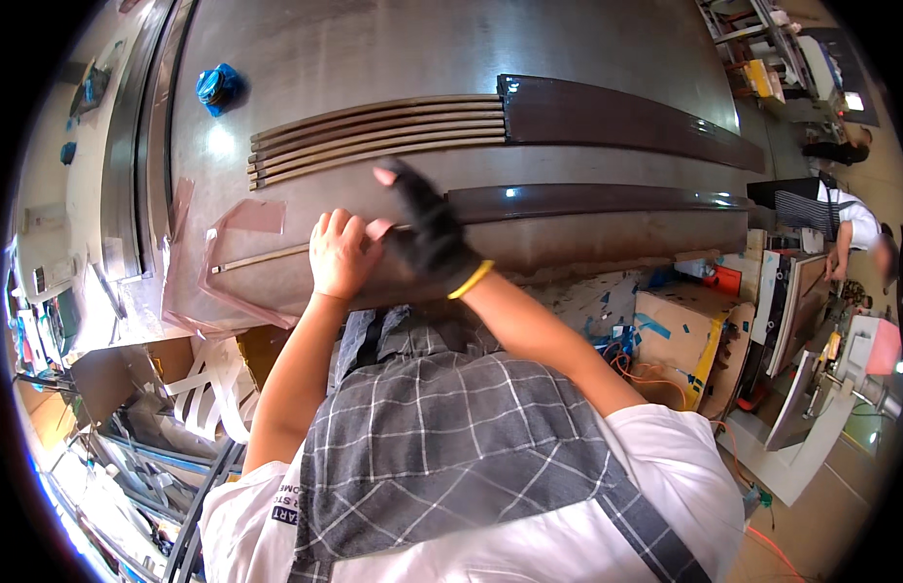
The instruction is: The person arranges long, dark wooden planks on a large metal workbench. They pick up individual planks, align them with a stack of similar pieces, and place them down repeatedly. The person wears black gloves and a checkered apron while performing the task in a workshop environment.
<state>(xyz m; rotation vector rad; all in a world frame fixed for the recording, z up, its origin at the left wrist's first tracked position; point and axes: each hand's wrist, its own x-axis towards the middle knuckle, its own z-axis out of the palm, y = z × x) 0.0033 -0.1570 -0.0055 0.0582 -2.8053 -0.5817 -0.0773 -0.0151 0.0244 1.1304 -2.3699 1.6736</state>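
Note:
My left hand point(340, 255) is bare and closed, its fingers curled over a thin tan strip point(262, 258) lying along the near edge of the metal-topped table point(374, 44). Close beside it is my right hand point(437, 238), in a black fingerless glove, with a yellow band at the wrist. Its index finger points up and away, apart from the thumb, which comes close to the left hand's fingers. Some blur covers the gloved fingers. To the right of this hand runs a long dark brown board point(597, 200). Several similar tan-edged strips point(378, 136) lie side by side farther back.
A wider dark brown panel point(616, 119) adjoins the strips' right end. A blue roll point(217, 89) stands at the far left. Pinkish film point(257, 216) covers the near left corner. Right of me are a cardboard box point(680, 335) and another person point(854, 228).

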